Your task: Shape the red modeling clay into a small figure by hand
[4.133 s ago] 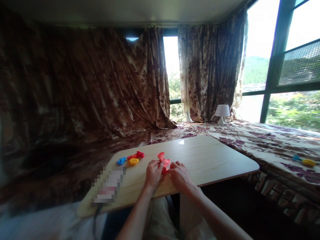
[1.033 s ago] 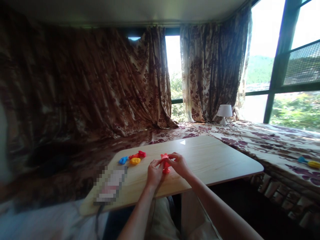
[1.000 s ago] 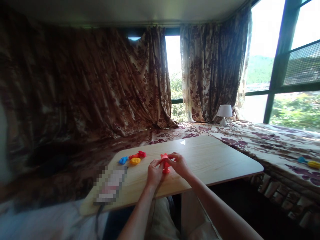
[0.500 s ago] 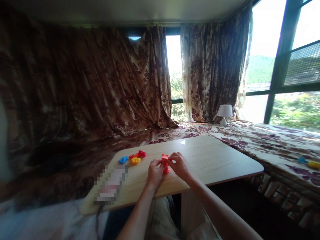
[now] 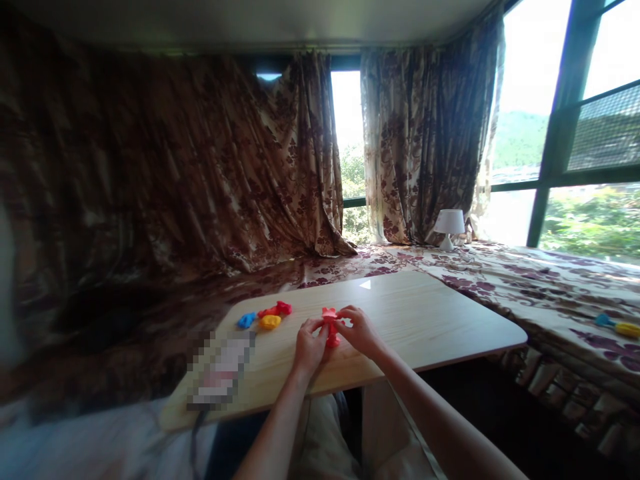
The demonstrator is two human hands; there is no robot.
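Between my hands, a red piece with a petal-like top [image 5: 329, 311] and a rounded foot stands upright at the near middle of the table [image 5: 425, 327]. My left hand [image 5: 311, 343] pinches its middle from the left, fingertips and thumb together. From the right, the bent fingers of my right hand [image 5: 359, 328] close on its upper part, just under the petal-like rim. My fingers hide much of its middle. Left of my hands lie a soft-looking blue lump [image 5: 246, 321], a yellow lump [image 5: 271, 322] and a red lump [image 5: 283, 308], close together.
A blurred-out flat item [image 5: 223, 370] with a dark cord lies at the table's left end. A white lamp [image 5: 449, 227] stands on the flowered cover behind. On the cover at right lie a yellow piece [image 5: 627, 330] and a blue piece [image 5: 604, 320].
My hands have barely shifted around the red piece. My right fingers have moved slightly, and its petal-like top and rounded foot show a little more clearly.
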